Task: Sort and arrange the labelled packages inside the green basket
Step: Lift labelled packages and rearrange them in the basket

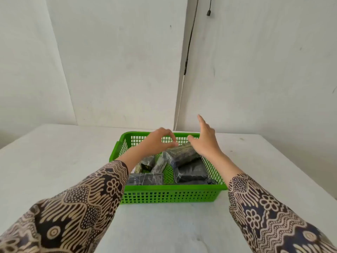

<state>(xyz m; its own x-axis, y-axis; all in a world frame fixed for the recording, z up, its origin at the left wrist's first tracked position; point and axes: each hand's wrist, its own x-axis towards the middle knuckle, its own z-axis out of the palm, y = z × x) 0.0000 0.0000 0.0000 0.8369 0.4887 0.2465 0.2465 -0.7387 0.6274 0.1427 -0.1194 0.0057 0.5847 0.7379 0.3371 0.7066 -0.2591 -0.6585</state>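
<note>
Now, green basket [169,193] near the table's [54,157] middle, dark packages [191,173] jumbled inside, left hand [160,140] above the far-left corner, fingers curled, holding nothing, right hand [206,139] spread open over the far rim, just above a long package [184,154].

The basket [169,195] sits mid-table [54,157]; inside it, packages [191,173] crowd from nine o'clock to three; both hands hover toward twelve
</note>
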